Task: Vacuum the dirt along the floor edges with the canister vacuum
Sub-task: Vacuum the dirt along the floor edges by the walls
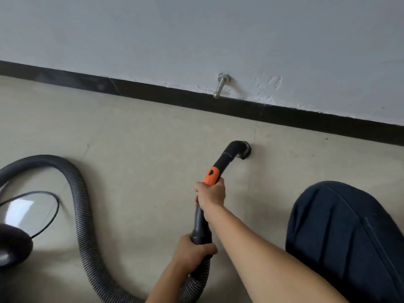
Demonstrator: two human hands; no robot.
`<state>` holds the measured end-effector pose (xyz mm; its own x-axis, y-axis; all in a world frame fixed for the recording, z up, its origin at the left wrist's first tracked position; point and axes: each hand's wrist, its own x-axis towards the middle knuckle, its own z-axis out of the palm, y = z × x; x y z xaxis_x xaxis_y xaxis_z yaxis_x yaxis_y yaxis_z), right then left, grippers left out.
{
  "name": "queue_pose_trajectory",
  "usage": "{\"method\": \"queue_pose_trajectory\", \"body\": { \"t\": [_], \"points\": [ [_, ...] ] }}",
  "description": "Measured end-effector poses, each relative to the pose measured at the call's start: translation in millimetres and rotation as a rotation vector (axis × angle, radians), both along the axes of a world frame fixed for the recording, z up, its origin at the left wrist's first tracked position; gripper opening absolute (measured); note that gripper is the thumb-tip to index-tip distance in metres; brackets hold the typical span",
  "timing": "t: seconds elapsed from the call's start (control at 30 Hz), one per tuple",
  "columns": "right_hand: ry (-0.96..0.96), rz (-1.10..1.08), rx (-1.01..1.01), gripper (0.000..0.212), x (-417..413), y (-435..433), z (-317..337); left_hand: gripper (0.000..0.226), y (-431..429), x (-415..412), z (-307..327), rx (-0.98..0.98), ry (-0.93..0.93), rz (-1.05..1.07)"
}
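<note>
1. Trouble first: the nozzle (pixel 243 149) sits on the floor (pixel 153 136), near the black baseboard (pixel 284 115) but not touching it. If it runs that far out, I think dirt right at the edge could get missed.
2. A metal door stopper (pixel 222 85) sticks out of the wall (pixel 196 29) at 11 o'clock from the nozzle. A push up that way could bump it.
3. The hose (pixel 80 193) makes a big loop out toward 9 o'clock, where the canister (pixel 13 239) sits at the picture's edge. A long pull toward 3 o'clock could stretch the hose tight. Then the canister might drag or tip.
4. A knee (pixel 345 237) in dark blue is at 4 o'clock from the nozzle. It could get in the way if the wand (pixel 225 159) swings toward it.
5. The right hand (pixel 211 193) is wrapped around the wand, just under the orange collar (pixel 211 174). The left hand (pixel 194 250) is at 6 o'clock from it, wrapped around the dark cuff (pixel 201 234) where the hose joins. Both look like firm holds.
6. Counting: two hands, one wand, one orange collar, one cuff, one nozzle, one hose, one canister, one door stopper, one knee. There is also one tiny dark speck (pixel 326 138) at 2 o'clock from the nozzle, close to the baseboard. It may be dirt, but it is too small to tell.
</note>
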<state>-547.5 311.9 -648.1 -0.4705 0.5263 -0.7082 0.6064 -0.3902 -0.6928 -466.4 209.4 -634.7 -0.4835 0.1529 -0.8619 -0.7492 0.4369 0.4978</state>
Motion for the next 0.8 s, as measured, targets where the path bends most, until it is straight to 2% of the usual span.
{"method": "queue_pose_trajectory", "body": {
  "t": [0.1, 0.2, 0.3, 0.47, 0.63, 0.8],
  "points": [
    [-0.012, -0.118, 0.013, 0.031, 0, 29, 4, 0.033, 17, -13, 3, 0.065, -0.005, -0.091],
    [0.004, -0.152, -0.024, 0.031, 1, 35, 0, 0.043, 17, -30, -4, 0.088, 0.005, -0.233],
    [0.028, -0.139, -0.027, 0.029, 3, 28, -12, 0.038, 8, -45, -17, 0.049, 0.01, -0.469],
    [0.06, -0.076, -0.009, 0.032, 26, 6, -24, 0.051, -3, -36, -38, 0.079, -0.111, -0.622],
    [0.059, -0.05, -0.058, 0.033, 58, -21, -20, 0.052, -31, -11, -29, 0.094, -0.205, -0.666],
    [0.08, 0.201, -0.082, 0.035, 46, -60, -7, 0.052, -61, -1, -14, 0.107, -0.188, -0.51]
  ]
}}
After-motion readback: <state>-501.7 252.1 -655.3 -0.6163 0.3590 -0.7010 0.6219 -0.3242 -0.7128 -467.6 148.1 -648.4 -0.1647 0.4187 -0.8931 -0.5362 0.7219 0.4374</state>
